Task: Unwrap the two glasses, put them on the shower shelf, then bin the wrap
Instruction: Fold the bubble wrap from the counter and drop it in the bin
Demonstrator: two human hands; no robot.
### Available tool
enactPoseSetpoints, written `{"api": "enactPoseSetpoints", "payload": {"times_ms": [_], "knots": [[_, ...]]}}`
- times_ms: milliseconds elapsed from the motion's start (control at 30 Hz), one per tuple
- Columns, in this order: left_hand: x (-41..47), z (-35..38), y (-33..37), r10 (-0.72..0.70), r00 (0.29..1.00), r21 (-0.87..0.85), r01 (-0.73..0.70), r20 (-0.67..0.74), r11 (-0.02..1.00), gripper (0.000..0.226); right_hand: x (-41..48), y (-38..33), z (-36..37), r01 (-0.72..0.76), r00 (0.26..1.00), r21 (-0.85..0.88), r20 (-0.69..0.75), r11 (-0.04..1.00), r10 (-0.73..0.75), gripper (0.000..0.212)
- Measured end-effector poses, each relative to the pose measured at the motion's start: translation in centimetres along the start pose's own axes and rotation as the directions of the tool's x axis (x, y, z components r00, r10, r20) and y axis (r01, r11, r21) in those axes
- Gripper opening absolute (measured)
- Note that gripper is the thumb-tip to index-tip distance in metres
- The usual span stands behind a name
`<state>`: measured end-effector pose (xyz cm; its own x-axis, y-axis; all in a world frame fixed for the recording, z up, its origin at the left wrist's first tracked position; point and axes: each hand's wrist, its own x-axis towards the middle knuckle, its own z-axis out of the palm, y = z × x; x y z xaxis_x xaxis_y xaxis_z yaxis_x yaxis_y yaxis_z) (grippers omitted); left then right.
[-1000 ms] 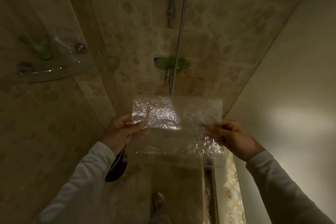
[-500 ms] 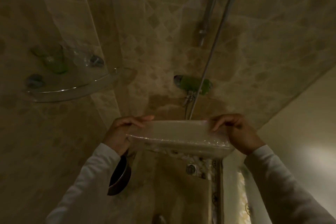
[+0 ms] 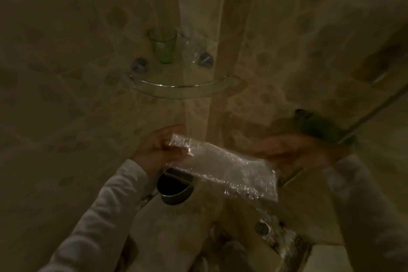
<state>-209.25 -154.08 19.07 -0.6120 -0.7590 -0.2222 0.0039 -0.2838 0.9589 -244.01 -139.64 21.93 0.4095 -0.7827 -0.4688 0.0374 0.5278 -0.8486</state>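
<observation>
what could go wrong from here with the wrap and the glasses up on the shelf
1. The wrap is pinched by the left hand at one corner only; the blurred right hand may not have it, so it could slip to the floor instead of the bin.
2. The green glass and clear glass stand on the shelf with only a low rail; a raised arm could knock them.
</observation>
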Motion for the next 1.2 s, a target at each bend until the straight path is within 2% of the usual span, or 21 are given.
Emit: {"api": "enactPoseSetpoints", "payload": {"times_ms": [33, 100, 167, 233, 300, 367, 433, 500, 567, 633, 700, 800, 900, 967, 1033, 1133, 1200], "knots": [[0.0, 0.0, 0.1, 0.012, 1.0, 0.042, -0.011, -0.018, 0.999, 0.059, 2.6, -1.4, -0.4, -0.06, 0.996, -0.007, 0.066, 0.998, 0.06, 0.051], [0.2, 0.1, 0.4, 0.027, 0.998, 0.154, -0.018, -0.061, 0.988, 0.061, 8.4, -4.2, 0.1, -0.165, 0.985, -0.134, 0.026, 0.977, 0.17, 0.039], [0.1, 0.0, 0.8, 0.049, 0.994, 0.266, -0.021, -0.099, 0.964, 0.063, 13.4, -6.7, 1.8, -0.214, 0.965, -0.308, 0.082, 0.927, 0.25, 0.033], [-0.4, -0.3, 1.5, 0.097, 0.985, 0.344, -0.043, -0.14, 0.938, 0.064, 17.2, -8.6, 4.0, -0.151, 0.957, -0.5, 0.141, 0.853, 0.253, 0.029], [-0.8, -0.6, 1.6, 0.118, 0.978, 0.319, -0.058, -0.172, 0.946, 0.066, 19.4, -9.4, 6.6, -0.012, 0.968, -0.709, 0.168, 0.705, 0.186, 0.029], [-1.4, -0.9, 1.2, 0.134, 0.957, 0.272, -0.061, -0.258, 0.96, 0.069, 20.8, -8.5, 8.4, 0.082, 0.964, -0.779, 0.22, 0.622, 0.148, 0.024], [-2.4, -1.4, 0.6, 0.12, 0.931, 0.262, -0.028, -0.344, 0.965, 0.071, 21.5, -6.8, 8.8, 0.139, 0.936, -0.764, 0.31, 0.631, 0.169, 0.013], [-4.2, -2.5, -0.5, 0.091, 0.892, 0.231, 0.015, -0.443, 0.973, 0.068, 21.3, -6.1, 7.2, 0.147, 0.896, -0.73, 0.384, 0.667, 0.223, 0.014], [-6.8, -3.7, -1.7, 0.072, 0.827, 0.136, 0.005, -0.558, 0.991, 0.067, 21.0, -5.8, 4.1, 0.113, 0.838, -0.682, 0.456, 0.722, 0.299, 0.006], [-9.1, -4.2, -2.7, 0.026, 0.769, 0.053, 0.011, -0.638, 0.999, 0.067, 20.8, -5.4, 1.2, 0.047, 0.821, -0.607, 0.476, 0.793, 0.316, 0.006], [-10.5, -3.9, -3.8, -0.004, 0.737, 0.022, 0.026, -0.676, 0.999, 0.065, 21.2, -4.8, -0.7, -0.007, 0.824, -0.539, 0.474, 0.842, 0.31, 0.017], [-11.0, -2.7, -5.3, -0.003, 0.641, -0.02, -0.019, -0.768, 1.0, 0.051, 22.5, -4.2, -1.5, -0.036, 0.847, -0.45, 0.46, 0.893, 0.266, 0.014], [-11.5, -1.3, -6.5, -0.03, 0.551, -0.088, -0.08, -0.834, 0.993, 0.031, 23.7, -3.6, -1.6, -0.037, 0.929, -0.332, 0.337, 0.943, 0.155, 0.019], [-11.6, -0.5, -7.3, -0.088, 0.507, -0.136, -0.059, -0.857, 0.989, 0.018, 24.6, -2.6, -1.2, -0.029, 0.964, -0.239, 0.25, 0.97, 0.09, 0.023], [-11.7, 0.0, -7.9, -0.106, 0.52, -0.124, -0.001, -0.847, 0.992, 0.025, 25.3, -1.6, -0.5, -0.043, 0.979, -0.158, 0.192, 0.986, 0.074, 0.024], [-12.4, -0.1, -8.1, -0.145, 0.668, -0.028, 0.182, -0.73, 0.983, 0.042, 25.5, -0.9, 0.4, -0.026, 0.979, -0.183, 0.195, 0.983, 0.062, 0.029], [-12.7, -0.7, -8.1, -0.235, 0.76, 0.01, 0.302, -0.606, 0.953, 0.049, 25.6, -1.2, 1.2, -0.001, 0.971, -0.258, 0.232, 0.966, 0.063, 0.028]]}}
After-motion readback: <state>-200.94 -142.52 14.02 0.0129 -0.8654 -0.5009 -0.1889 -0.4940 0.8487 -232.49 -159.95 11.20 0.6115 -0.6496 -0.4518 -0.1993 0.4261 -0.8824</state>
